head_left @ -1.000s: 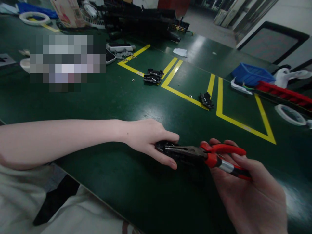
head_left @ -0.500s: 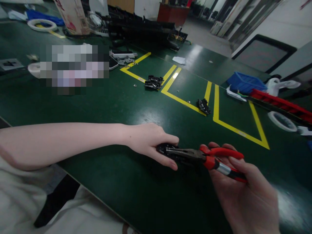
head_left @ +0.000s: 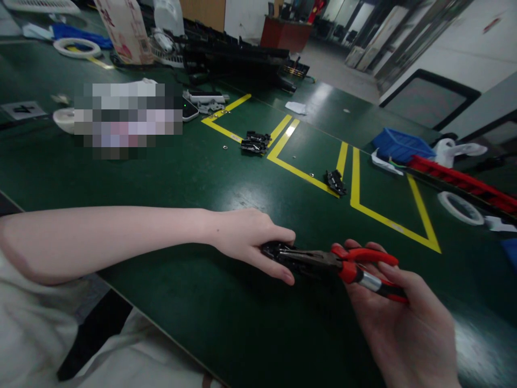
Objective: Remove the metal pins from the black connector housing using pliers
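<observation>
My left hand (head_left: 254,234) is closed round a black part (head_left: 274,249), pressing it on the green table top. Its thumb and forefinger lie along either side, and most of the part is hidden by the hand and the tool. In my right hand (head_left: 407,318) are red-handled long-nose pliers (head_left: 355,269), with the fingers round the grips. The jaws point left and their tips reach the black part between my left thumb and forefinger. Whether the tips pinch anything is too small to tell.
Beyond my hands, black parts (head_left: 256,143) and another black part (head_left: 335,182) lie by yellow tape outlines (head_left: 307,173). A blue bin (head_left: 404,145), a red rack (head_left: 464,183) and a tape roll (head_left: 460,208) stand at right. Black strips (head_left: 238,54) are piled at the back.
The camera view has shifted slightly, so the table scene sits a little lower. Both hands keep nearly the same pose, with the pliers still at the black part.
</observation>
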{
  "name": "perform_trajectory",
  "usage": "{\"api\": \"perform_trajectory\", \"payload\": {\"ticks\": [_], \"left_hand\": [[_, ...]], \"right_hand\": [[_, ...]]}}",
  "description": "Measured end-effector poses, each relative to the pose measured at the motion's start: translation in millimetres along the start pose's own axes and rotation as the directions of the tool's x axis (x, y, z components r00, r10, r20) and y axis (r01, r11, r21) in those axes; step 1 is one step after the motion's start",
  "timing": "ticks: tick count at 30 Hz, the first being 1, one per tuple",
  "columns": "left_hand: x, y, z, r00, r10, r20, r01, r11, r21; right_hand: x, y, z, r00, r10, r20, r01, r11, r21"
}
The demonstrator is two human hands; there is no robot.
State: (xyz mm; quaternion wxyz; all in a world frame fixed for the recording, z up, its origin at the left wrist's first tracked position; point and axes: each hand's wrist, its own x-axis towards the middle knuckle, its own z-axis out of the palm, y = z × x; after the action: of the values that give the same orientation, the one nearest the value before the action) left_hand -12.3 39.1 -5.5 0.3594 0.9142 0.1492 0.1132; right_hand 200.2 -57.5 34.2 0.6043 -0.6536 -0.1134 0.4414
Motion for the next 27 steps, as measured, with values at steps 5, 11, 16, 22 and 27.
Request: {"api": "perform_trajectory", "payload": {"ticks": [5, 11, 16, 22, 27], "left_hand": [[0.7, -0.7, 0.1, 1.0, 0.02, 0.014, -0.02, 1.0, 0.013], [1.1, -1.4, 0.9, 0.999, 0.042, 0.012, -0.042, 0.998, 0.038], [0.5, -0.5, 0.5, 0.999, 0.032, 0.013, -0.032, 0.999, 0.018], [0.4, -0.6, -0.5, 1.0, 0.02, 0.013, -0.02, 1.0, -0.001], [0.3, -0.1, -1.5, 0.999, 0.025, 0.021, -0.025, 1.0, -0.006]], "right_hand": [[2.5, 4.8, -5.6, 0.997, 0.012, 0.075, -0.012, 1.0, -0.004], [1.3, 8.0, -8.9, 0.993, -0.015, 0.119, 0.017, 1.0, -0.012], [1.7, 5.9, -7.6, 0.994, 0.01, 0.105, -0.007, 1.0, -0.03], [-1.5, 1.1, -1.9, 1.0, 0.026, 0.01, -0.026, 1.0, 0.004], [-2.1, 0.1, 0.3, 1.0, 0.01, -0.009, -0.01, 0.999, 0.032]]}}
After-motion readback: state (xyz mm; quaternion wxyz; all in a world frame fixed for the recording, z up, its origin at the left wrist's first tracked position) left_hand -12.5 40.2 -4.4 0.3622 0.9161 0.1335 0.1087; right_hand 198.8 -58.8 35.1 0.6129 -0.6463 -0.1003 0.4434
